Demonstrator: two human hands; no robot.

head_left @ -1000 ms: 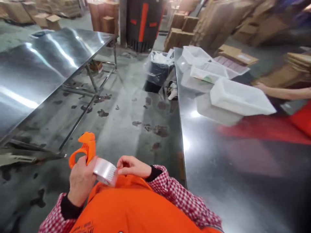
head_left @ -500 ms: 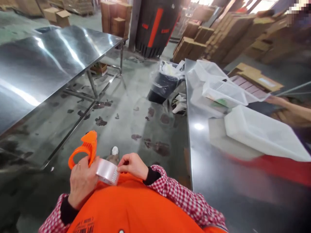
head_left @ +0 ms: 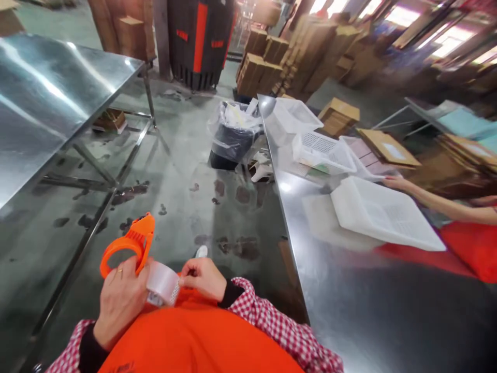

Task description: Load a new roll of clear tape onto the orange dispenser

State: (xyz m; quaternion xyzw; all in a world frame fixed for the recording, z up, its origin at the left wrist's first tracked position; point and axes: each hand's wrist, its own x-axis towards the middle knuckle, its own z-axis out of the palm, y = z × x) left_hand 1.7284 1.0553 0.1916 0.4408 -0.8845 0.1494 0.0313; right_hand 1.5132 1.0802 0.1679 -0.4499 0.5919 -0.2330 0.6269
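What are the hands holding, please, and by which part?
The left hand grips the orange tape dispenser by its handle; the right hand pinches the tape roll's edge.

Tape dispenser (head_left: 128, 247) left of tape roll (head_left: 162, 283); steel table (head_left: 373, 311) right, trays (head_left: 384, 213) on it.

tape roll (head_left: 162, 284) half hidden by left hand (head_left: 118, 300), co-worker's arm (head_left: 438, 203) cut off at right edge

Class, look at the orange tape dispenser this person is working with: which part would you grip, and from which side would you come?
Probably the orange tape dispenser's open loop handle, approached from the near side: fingers can wrap through it. The left hand already holds there, leaving the tape roll clear for the right hand.
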